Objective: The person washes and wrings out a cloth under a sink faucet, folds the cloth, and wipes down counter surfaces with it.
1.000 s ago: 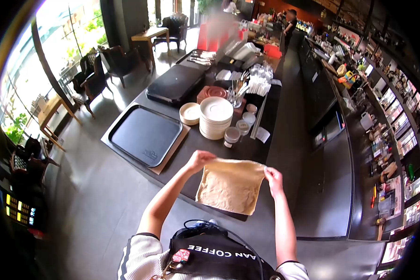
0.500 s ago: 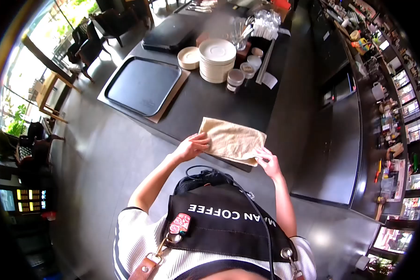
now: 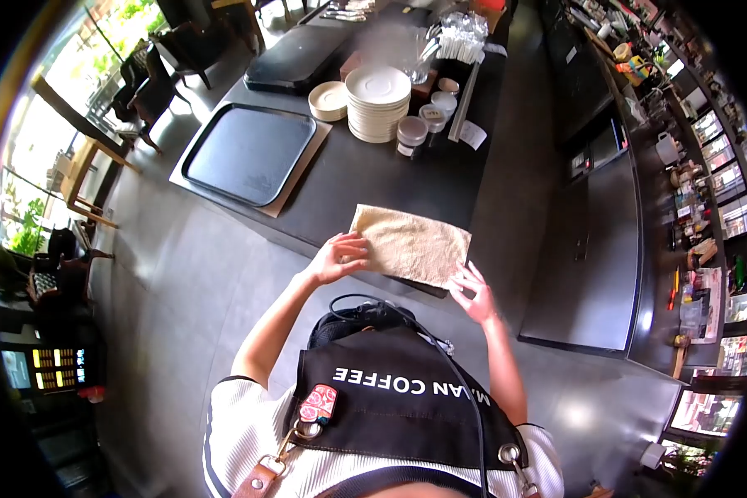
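Note:
A folded beige cloth (image 3: 411, 246) lies on the near end of the dark counter, its lower edge close to the counter's edge. At the cloth's left side is my left hand (image 3: 338, 257), with thumb and fingers apart and the fingertips by the cloth's edge. My right hand (image 3: 473, 295) is at the lower right corner, fingers stretched and spread, the tips touching or just beside the cloth. Neither hand is closed around it.
On the dark counter (image 3: 340, 178) are a black tray (image 3: 249, 153), a stack of white plates (image 3: 379, 104), small saucers (image 3: 329, 100) and several lidded jars (image 3: 411, 133). Farther back lies another dark tray (image 3: 294, 62). A dark cabinet (image 3: 585, 257) stands to the right.
My fingers have loosened from the cloth's edges and spread. The cloth looks flatter, its lower right corner smoothed down. It stays at nearly the same place on the counter.

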Motion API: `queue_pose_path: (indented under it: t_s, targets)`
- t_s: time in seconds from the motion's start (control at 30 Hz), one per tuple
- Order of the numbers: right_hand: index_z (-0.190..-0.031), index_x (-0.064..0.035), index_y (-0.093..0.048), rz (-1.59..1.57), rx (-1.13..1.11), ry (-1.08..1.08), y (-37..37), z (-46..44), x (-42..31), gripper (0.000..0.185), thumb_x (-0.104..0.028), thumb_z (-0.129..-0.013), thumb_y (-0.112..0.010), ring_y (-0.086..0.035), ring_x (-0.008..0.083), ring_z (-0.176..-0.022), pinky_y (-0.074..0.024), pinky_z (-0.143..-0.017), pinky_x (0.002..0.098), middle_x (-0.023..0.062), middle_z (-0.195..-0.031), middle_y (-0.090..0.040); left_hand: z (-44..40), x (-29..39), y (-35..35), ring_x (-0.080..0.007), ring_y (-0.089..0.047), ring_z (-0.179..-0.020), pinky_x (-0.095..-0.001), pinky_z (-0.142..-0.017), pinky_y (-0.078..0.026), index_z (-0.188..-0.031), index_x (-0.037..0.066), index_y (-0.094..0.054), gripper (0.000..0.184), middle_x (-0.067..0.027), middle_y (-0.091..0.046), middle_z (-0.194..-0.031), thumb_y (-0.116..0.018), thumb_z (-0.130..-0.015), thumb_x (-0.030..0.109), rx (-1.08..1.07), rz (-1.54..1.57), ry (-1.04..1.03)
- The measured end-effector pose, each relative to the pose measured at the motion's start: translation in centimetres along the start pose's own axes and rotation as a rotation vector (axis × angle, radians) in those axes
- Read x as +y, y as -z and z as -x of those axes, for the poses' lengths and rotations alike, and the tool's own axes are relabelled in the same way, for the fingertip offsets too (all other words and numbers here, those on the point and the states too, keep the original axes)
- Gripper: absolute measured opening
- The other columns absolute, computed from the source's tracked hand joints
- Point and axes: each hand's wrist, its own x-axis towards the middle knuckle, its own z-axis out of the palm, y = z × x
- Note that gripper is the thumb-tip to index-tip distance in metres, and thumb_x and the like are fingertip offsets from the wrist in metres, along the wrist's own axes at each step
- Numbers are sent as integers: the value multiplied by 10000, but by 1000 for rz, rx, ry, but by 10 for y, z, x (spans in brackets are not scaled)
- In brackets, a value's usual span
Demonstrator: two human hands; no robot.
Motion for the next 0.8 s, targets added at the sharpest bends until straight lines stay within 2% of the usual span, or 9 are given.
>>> queue_pose_path:
  t_s: [0.07,0.13,0.27,0.37,0.5,0.6,0.67,0.73,0.8]
  targets:
    - [-1017,-46,-716,8,103,-51,-6,-7,4,224,-123,-819,-647,-492,300,-1258,-368,-1068,393,129,-1206,-634,-20,-11,-5,-307,-541,-1158,-390,-979,-435,-1028,75,-687,262,-109,-616,-1220,-708,-790,184,160,100,140]
    - [-1105,-31,-669,42,232,-46,-13,-22,10,300,-95,-811,-658,-526,296,-1212,-389,-1046,375,140,-1205,-628,-53,-13,-6,-322,-550,-1092,-396,-938,-456,-1063,50,-643,337,-120,-626,-1151,-711,-753,162,369,-128,3]
    - [-1252,-12,-552,240,321,-63,-24,-59,28,489,-140,-796,-674,-463,316,-1259,-367,-1066,394,165,-1346,-507,-100,-32,-18,-369,-523,-935,-432,-837,-476,-911,42,-641,249,-160,-573,-998,-690,-722,196,178,-343,211]
    - [-1248,-34,-566,333,282,-7,-24,-75,21,484,-149,-791,-673,-445,324,-1275,-360,-1070,409,164,-1376,-479,-109,-15,-11,-360,-515,-935,-429,-835,-476,-860,49,-629,240,-160,-559,-961,-700,-716,228,150,-396,344]
    - [-1223,-79,-606,390,198,90,-31,-69,7,466,-214,-787,-700,-425,297,-1308,-363,-1063,429,131,-1413,-455,-106,-27,0,-346,-602,-842,-412,-717,-500,-889,47,-599,342,-181,-625,-875,-762,-714,292,-39,-29,445]
    - [-1217,-89,-617,344,149,172,-35,-56,-7,463,-239,-790,-715,-423,303,-1308,-353,-1072,421,158,-1398,-465,-103,-36,5,-314,-629,-782,-410,-661,-497,-903,32,-581,363,-170,-644,-819,-761,-719,287,-62,-20,419]
    - [-1206,-76,-620,297,168,137,-37,-48,-15,435,-231,-810,-709,-471,306,-1264,-374,-1059,407,167,-1344,-513,-108,-34,13,-176,-591,-628,-338,-512,-483,-861,19,-551,315,-91,-591,-730,-748,-717,217,-116,306,502]
    - [-1152,-48,-642,141,240,142,-35,-46,-19,359,-199,-829,-688,-515,312,-1216,-413,-1021,395,172,-1277,-565,-119,13,27,-145,-557,-642,-303,-510,-478,-836,64,-511,237,-22,-534,-730,-705,-752,172,-102,661,512]
    - [-1066,-4,-662,-306,244,-122,-35,-43,-19,245,-184,-907,-616,-607,195,-1063,-473,-925,319,122,-1147,-642,-139,49,17,-139,-561,-635,-287,-506,-474,-818,93,-504,185,-15,-533,-737,-676,-799,158,-106,888,529]
